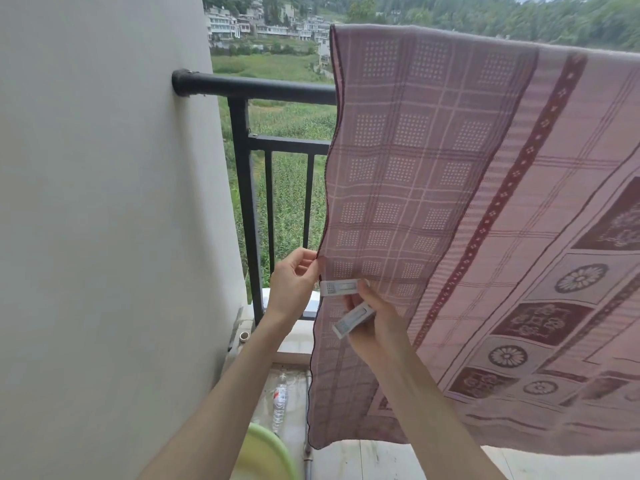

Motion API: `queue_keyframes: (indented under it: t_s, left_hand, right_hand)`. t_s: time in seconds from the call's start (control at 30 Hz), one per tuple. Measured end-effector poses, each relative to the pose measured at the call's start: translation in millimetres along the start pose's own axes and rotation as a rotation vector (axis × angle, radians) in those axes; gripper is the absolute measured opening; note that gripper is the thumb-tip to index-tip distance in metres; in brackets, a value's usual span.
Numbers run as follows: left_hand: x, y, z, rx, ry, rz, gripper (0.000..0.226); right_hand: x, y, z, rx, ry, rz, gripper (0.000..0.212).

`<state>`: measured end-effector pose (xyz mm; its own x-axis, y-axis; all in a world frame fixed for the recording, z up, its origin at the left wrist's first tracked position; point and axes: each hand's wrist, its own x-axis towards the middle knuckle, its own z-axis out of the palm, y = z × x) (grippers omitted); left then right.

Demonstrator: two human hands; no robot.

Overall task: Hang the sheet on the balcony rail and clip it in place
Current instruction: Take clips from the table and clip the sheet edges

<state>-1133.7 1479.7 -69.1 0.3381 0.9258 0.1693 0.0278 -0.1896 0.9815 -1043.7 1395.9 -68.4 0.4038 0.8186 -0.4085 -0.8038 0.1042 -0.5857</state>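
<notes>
Nearest the person, the right hand is gripping one white clip in its curled fingers while its fingertips are steadying a second clip against the sheet. Whether that second clip is already biting the cloth cannot be told. Just left of it, the left hand is pinching the sheet's dark-bound side edge between thumb and fingers, keeping it taut.

Below the hands, a green basin and a plastic bottle are lying on the floor.

Above and beyond the hands, the sheet is already draping over the rail, its top fold riding high and its near half hanging down toward the floor.

The cloth is looking thin, light and soft, rippling along its edge, so wind could probably lift it. The hemmed border is likely the firmest place to hold, and the clips would probably grip best where the layers meet.
</notes>
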Motion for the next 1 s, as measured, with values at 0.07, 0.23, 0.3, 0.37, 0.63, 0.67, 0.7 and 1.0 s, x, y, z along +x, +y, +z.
queue_keyframes:
  t_s: [0.07, 0.23, 0.3, 0.37, 0.63, 0.67, 0.7, 1.0]
  left_hand:
    - [-4, 1, 6, -0.048, 0.042, -0.013, 0.014]
    - [-6, -1, 10, -0.138, 0.096, -0.055, 0.012]
    - [-4, -1, 8, -0.144, 0.098, -0.060, 0.012]
    - [0, -2, 6, -0.137, 0.078, -0.058, 0.010]
    - [16, 14, -18, 0.136, -0.146, 0.007, 0.004]
    - [18, 16, -21, 0.170, -0.152, 0.014, 0.004]
    - [19, 17, -23, 0.198, -0.157, 0.020, 0.005]
    - [16, 19, -20, 0.237, -0.103, -0.057, 0.012]
  right_hand:
    - [0, 5, 3, 0.049, -0.036, 0.002, 0.007]
    - [-1, 10, -5, -0.043, -0.106, 0.054, 0.011]
    - [-1, 5, -14, -0.144, -0.129, 0.112, 0.023]
    - [-2, -3, -23, -0.330, -0.194, 0.162, 0.029]
    - [0, 18, -38, -0.556, -0.249, 0.286, 0.025]
    - [-1, 22, -38, -0.503, -0.238, 0.281, 0.030]
    - [-1, 26, -38, -0.457, -0.234, 0.275, 0.035]
    - [-3, 45, -20, -0.323, -0.266, 0.205, 0.032]
